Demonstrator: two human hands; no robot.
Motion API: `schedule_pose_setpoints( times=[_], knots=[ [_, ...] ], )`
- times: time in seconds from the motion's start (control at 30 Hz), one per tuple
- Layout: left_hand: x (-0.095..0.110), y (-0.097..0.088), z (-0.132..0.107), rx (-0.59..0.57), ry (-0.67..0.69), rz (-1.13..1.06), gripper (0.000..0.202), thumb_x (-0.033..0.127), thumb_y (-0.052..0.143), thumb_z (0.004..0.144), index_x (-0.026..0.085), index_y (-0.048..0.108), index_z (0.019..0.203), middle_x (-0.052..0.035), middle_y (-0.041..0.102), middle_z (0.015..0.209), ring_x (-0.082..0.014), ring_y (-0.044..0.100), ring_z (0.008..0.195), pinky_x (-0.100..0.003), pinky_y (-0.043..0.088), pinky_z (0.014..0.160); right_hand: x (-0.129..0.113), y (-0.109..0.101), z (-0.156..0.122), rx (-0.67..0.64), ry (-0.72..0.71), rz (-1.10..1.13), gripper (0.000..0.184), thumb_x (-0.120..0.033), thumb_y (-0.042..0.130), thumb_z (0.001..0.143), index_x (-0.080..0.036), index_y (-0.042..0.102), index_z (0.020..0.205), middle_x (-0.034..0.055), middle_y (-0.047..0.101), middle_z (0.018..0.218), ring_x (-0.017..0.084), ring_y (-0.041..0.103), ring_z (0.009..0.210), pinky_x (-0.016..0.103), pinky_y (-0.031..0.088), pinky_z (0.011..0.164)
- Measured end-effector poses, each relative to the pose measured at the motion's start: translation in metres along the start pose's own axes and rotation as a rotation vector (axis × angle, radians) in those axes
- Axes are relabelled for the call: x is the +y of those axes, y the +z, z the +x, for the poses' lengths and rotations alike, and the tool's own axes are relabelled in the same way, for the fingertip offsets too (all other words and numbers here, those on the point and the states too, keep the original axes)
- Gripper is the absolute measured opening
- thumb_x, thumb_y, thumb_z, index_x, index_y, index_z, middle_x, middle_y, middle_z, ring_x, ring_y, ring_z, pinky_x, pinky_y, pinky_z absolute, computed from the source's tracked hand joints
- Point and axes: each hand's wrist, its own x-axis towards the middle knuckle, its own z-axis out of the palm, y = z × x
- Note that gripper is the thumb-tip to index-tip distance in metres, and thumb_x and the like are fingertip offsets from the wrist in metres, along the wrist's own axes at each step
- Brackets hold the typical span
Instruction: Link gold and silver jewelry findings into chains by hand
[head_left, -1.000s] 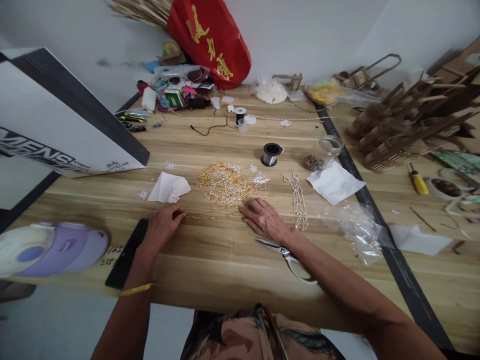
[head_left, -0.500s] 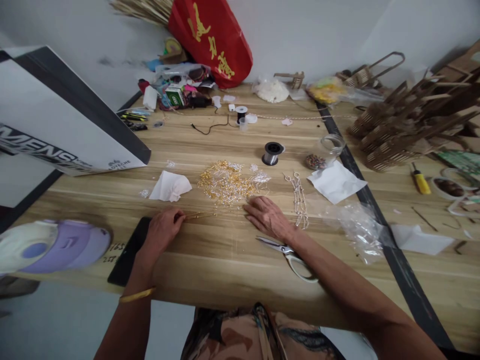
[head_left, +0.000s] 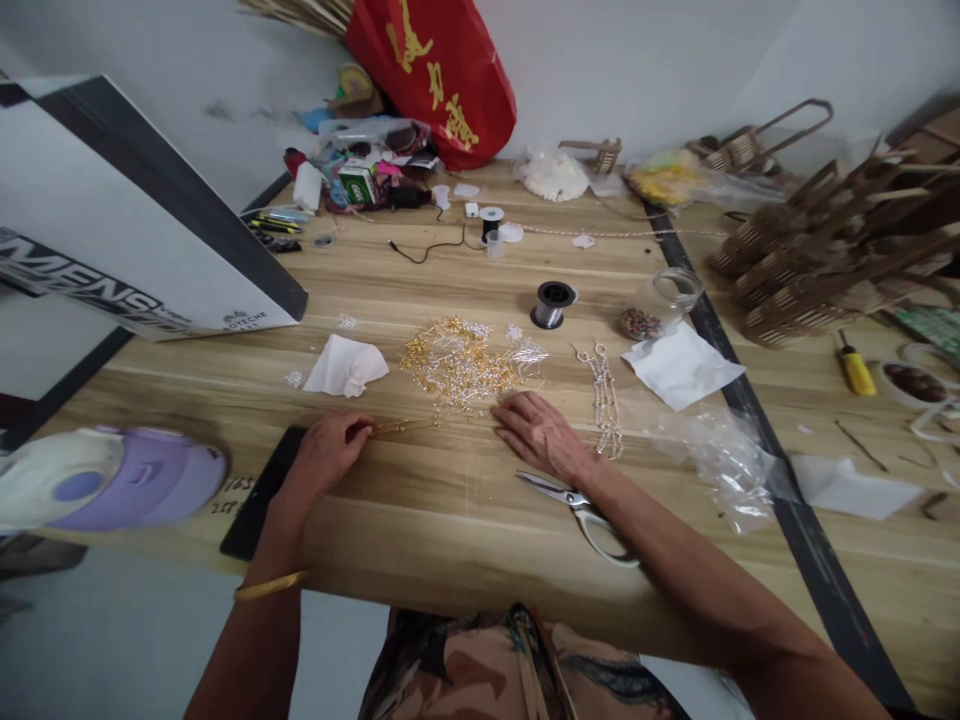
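Observation:
Thumb and forefinger of my left hand [head_left: 334,449] pinch one end of a thin gold chain [head_left: 405,426], which lies across the wood toward the right. My right hand [head_left: 536,428] rests palm down on the table, fingers extended, beside the lower right edge of a pile of gold and silver beads and findings [head_left: 461,365]. Whether anything lies under its fingertips is hidden. Scissors [head_left: 581,515] with white handles lie partly under my right forearm. Right of that hand are several silver beaded chains [head_left: 602,400].
A black phone [head_left: 262,495] lies by my left wrist, with a purple-and-white bottle [head_left: 142,478] further left. Beyond the beads stands a wire spool [head_left: 553,304]. White paper [head_left: 684,366], a glass jar [head_left: 667,295] and a clear plastic bag [head_left: 731,465] are at the right.
The view has shifted slightly, so the table items sit a little further right. My hands hold nearly the same poses, the left still pinching the gold chain.

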Motion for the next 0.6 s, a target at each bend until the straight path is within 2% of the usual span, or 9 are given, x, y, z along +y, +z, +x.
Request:
schedule_pose_setpoints(
  times=[0.2,0.33,0.6],
  knots=[
    [-0.0004,-0.0024,0.0024,-0.067,-0.006,-0.037,0.027,0.035,0.048,0.077,0.018,0.066,0.088,-0.0056,0.069,0.084,-0.0194,0.06,0.075,-0.03,0.046,0.072,-0.0018,-0.0012,-0.0002,-0.004,0.004,0.008,0.034,-0.031,0.039,0.094,-0.017,0.052,0.123,0.0133,0.055,0.11,0.024,0.047,0.107,0.041,0.044,0.092],
    [-0.004,0.0001,0.0053,-0.078,0.015,0.0,0.024,0.036,0.049,0.077,0.02,0.066,0.081,-0.0054,0.068,0.084,-0.02,0.059,0.078,-0.031,0.045,0.074,-0.0005,-0.0003,-0.0006,0.001,-0.001,0.014,0.033,-0.031,0.041,0.094,-0.018,0.052,0.122,0.0133,0.055,0.11,0.024,0.047,0.106,0.041,0.044,0.091],
    [0.0,0.0014,0.0029,-0.06,0.108,0.089,0.023,0.032,0.044,0.082,0.019,0.062,0.081,-0.0072,0.065,0.088,-0.0225,0.058,0.087,-0.034,0.043,0.081,-0.0004,-0.0014,0.0004,-0.009,0.001,0.007,0.033,-0.031,0.038,0.095,-0.016,0.054,0.12,0.0133,0.054,0.109,0.024,0.047,0.104,0.041,0.045,0.09]
  ],
)
